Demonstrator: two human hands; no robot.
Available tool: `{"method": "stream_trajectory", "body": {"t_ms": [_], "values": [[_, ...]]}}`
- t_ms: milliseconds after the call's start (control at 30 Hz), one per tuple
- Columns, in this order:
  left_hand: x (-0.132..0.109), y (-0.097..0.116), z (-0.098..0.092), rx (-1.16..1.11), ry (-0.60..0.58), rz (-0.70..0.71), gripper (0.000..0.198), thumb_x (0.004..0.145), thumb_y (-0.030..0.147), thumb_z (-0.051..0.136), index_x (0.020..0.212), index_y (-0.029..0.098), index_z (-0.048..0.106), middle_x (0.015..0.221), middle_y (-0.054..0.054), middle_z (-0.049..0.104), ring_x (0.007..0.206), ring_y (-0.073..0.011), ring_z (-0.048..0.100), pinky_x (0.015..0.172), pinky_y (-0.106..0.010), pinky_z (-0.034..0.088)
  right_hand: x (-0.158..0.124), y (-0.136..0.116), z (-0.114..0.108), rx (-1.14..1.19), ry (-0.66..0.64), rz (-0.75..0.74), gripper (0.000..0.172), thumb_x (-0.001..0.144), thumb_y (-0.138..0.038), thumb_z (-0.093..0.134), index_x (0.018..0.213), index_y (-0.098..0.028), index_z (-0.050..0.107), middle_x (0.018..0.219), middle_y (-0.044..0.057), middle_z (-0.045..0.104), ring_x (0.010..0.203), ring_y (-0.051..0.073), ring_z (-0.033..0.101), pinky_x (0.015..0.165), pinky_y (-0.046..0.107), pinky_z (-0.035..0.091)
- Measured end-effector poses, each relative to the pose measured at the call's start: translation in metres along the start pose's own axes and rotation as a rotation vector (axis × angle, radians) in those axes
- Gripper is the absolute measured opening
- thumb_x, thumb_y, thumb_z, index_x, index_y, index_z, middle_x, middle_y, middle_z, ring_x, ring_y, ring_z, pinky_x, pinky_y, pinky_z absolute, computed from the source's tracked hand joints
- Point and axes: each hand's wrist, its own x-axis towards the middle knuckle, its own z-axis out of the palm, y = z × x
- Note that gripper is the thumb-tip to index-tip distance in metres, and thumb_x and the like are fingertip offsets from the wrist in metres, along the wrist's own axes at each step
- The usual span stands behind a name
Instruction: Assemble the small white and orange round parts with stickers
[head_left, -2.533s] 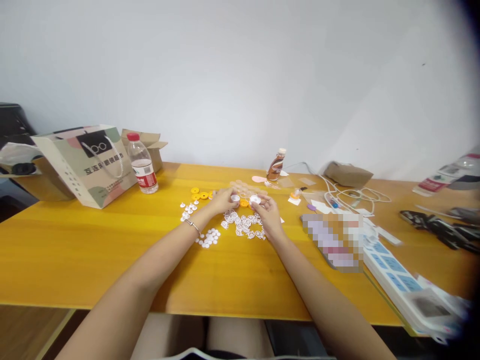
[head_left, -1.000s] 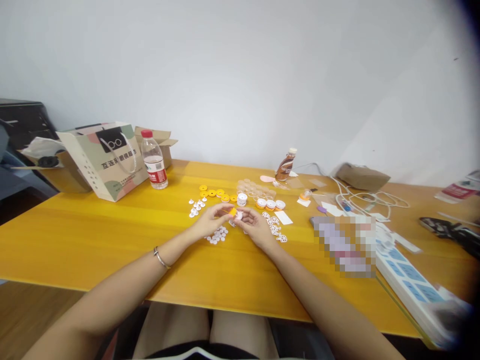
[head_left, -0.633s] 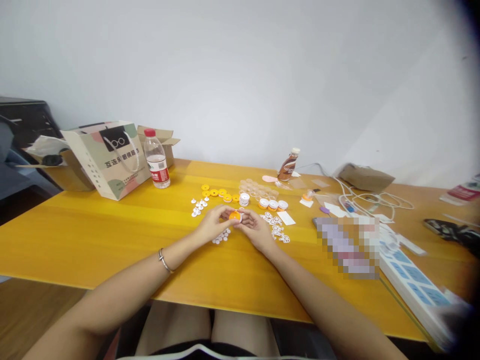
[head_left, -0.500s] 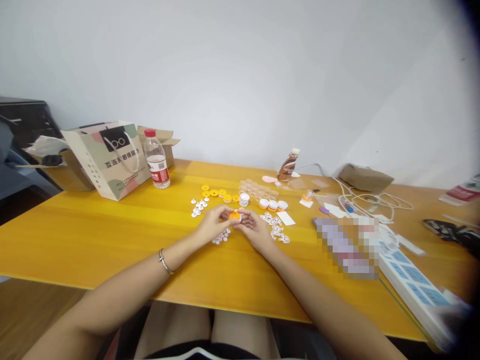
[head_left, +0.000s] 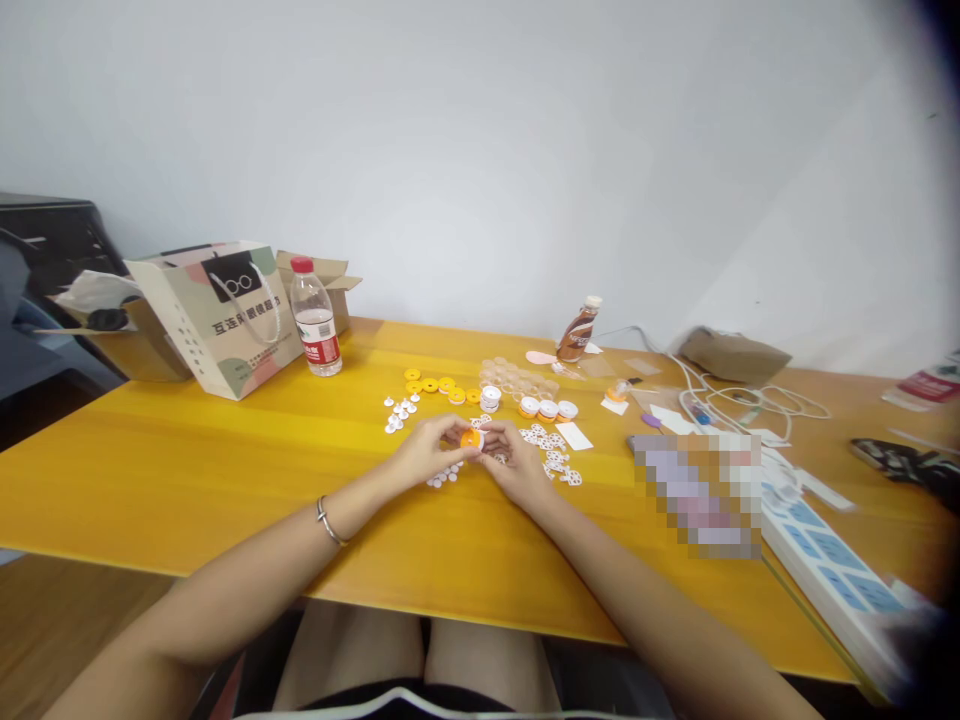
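Observation:
My left hand (head_left: 429,451) and my right hand (head_left: 513,460) meet over the yellow table (head_left: 225,470), fingers pinched together on a small orange ring part (head_left: 470,437) with a white piece against it. Just beyond them lie a row of orange rings (head_left: 433,385), several finished white-and-orange pieces (head_left: 547,408) and clear round caps (head_left: 514,375). Small white pins (head_left: 398,411) lie to the left. White flat discs (head_left: 551,452) are scattered to the right of my hands, and more white discs (head_left: 442,474) lie under my left hand.
A paper gift bag (head_left: 212,312), a water bottle (head_left: 315,316) and a cardboard box (head_left: 322,283) stand at the back left. A small brown drink bottle (head_left: 579,330), cables (head_left: 739,400) and a white power strip (head_left: 832,575) occupy the right side.
My hands drew back from the row of parts toward me. They now hold an orange ring between them, turning and pressing it with a white piece.

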Motion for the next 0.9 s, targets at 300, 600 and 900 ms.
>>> {"method": "stream_trajectory", "body": {"t_ms": [300,600,900], "values": [[-0.002,0.013,0.0,0.148,-0.056,0.033,0.025,0.07,0.026,0.059,0.093,0.015,0.058,0.085,-0.003,0.062,0.076,-0.0135,0.056,0.07,-0.023,0.045,0.013,-0.002,-0.027,-0.019,-0.238,-0.031,0.031,0.073,-0.024,0.057,0.103,-0.023,0.053,0.079,0.002,0.062,0.074,0.015,0.059,0.071,0.033,0.048],[-0.017,0.025,0.012,0.378,-0.429,0.23,0.027,0.07,0.026,0.058,0.095,0.019,0.059,0.09,-0.005,0.059,0.082,-0.0173,0.054,0.076,-0.027,0.042,0.027,0.012,-0.057,-0.206,0.078,0.045,0.018,0.068,-0.034,0.06,0.08,-0.02,0.061,0.067,0.0,0.06,0.062,0.014,0.054,0.061,0.029,0.044],[-0.011,0.026,-0.003,0.32,-0.395,0.252,0.029,0.083,0.038,0.046,0.103,0.02,0.056,0.093,-0.006,0.058,0.086,-0.0166,0.054,0.079,-0.028,0.042,0.026,0.008,-0.056,-0.334,0.006,0.01,0.013,0.069,-0.032,0.059,0.066,-0.019,0.06,0.059,-0.001,0.056,0.058,0.013,0.049,0.056,0.026,0.037]]}}
